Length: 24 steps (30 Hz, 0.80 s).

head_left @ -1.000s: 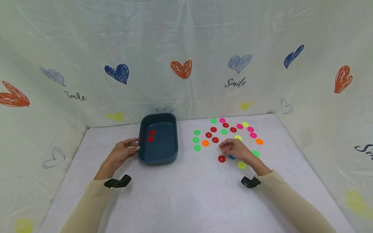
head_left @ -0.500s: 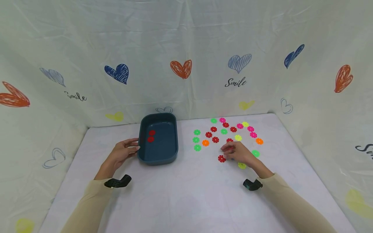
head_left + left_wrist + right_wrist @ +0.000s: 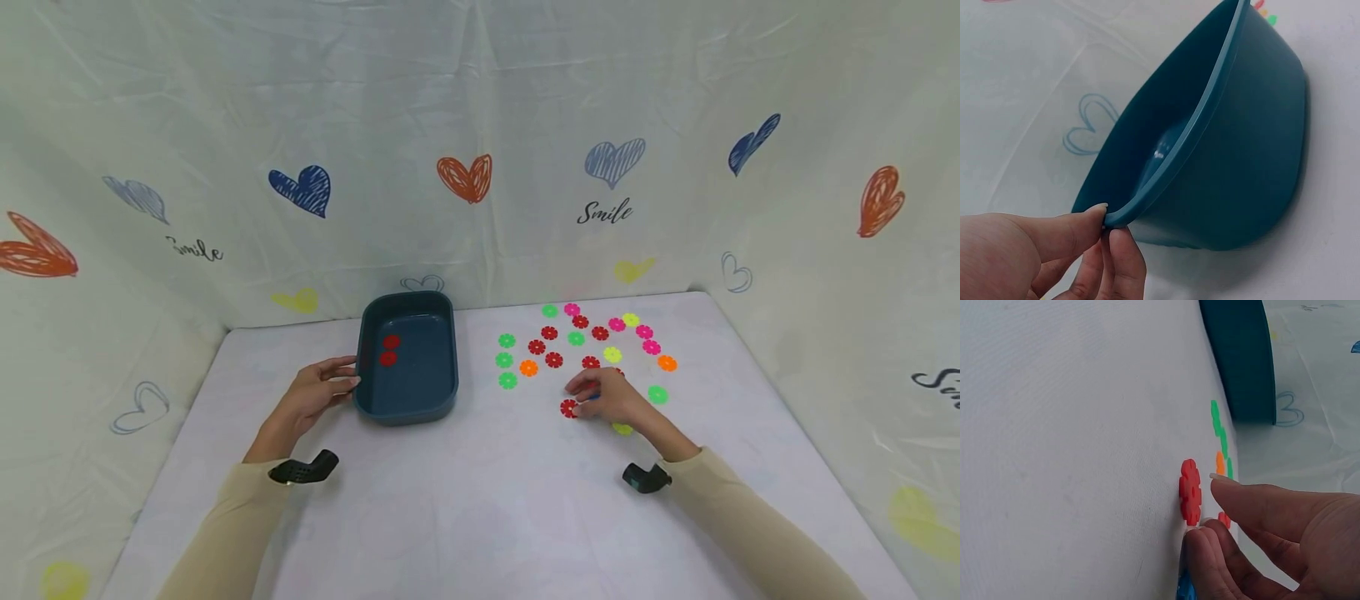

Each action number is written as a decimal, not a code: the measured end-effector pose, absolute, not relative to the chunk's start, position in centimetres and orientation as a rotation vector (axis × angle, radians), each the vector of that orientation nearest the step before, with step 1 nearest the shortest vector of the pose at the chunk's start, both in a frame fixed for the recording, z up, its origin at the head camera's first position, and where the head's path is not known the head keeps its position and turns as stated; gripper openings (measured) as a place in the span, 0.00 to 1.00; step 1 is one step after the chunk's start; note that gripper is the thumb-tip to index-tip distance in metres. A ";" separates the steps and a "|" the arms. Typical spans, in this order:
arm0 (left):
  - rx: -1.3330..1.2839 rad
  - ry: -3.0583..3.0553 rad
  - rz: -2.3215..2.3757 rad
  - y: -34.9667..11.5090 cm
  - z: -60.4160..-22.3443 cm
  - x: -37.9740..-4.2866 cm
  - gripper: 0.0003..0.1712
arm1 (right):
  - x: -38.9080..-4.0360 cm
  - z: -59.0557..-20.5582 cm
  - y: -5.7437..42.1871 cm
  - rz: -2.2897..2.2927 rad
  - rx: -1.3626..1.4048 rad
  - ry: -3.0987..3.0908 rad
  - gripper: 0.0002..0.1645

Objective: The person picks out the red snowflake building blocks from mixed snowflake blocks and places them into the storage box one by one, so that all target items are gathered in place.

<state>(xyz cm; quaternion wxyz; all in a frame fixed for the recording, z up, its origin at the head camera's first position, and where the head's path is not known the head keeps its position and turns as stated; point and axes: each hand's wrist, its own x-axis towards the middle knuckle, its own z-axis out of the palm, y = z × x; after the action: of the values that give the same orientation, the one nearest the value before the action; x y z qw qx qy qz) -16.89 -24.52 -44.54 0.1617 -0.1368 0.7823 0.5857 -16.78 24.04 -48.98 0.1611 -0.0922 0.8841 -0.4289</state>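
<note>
My left hand (image 3: pixel 318 387) pinches the left rim of a dark blue tub (image 3: pixel 442 408); in the left wrist view the thumb lies on the rim's inner side and the fingers beneath it. Two red flower-shaped discs (image 3: pixel 387 358) lie inside the tub. On the right, my right hand (image 3: pixel 615 398) is low over the table. Its fingertips are right at the edge of a red flower-shaped disc (image 3: pixel 1190 492), with the thumb apart from it. A blue disc (image 3: pixel 1185 586) shows partly beneath those fingers.
Several flower-shaped discs are spread about the right hand: green discs (image 3: pixel 507 381), an orange disc (image 3: pixel 528 368), pink discs (image 3: pixel 645 332) and yellow discs (image 3: pixel 612 354), besides more red. A white sheet printed with hearts (image 3: pixel 467 178) hangs behind the white table (image 3: pixel 465 508).
The right hand has come slightly nearer, down to the closest red disc, uncovering another red disc behind its fingers. The left hand and tub have stayed put.
</note>
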 end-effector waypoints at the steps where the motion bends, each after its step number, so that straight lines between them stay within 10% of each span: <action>1: -0.392 2.234 1.669 -24.5 -44.6 -16.9 0.34 | -16.8 -49.0 23.9 -1.214 -0.271 2.535 0.19; 24: -0.395 2.232 1.671 -24.6 -44.7 -17.0 0.34 | -16.2 -48.8 21.9 -1.050 -0.269 2.649 0.14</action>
<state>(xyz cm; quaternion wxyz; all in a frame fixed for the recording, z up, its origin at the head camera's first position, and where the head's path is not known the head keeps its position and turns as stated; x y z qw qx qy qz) -16.97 -24.55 -44.73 0.1622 -0.1383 0.7821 0.5856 -16.24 21.95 -48.78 0.1391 -0.0929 0.9165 -0.3633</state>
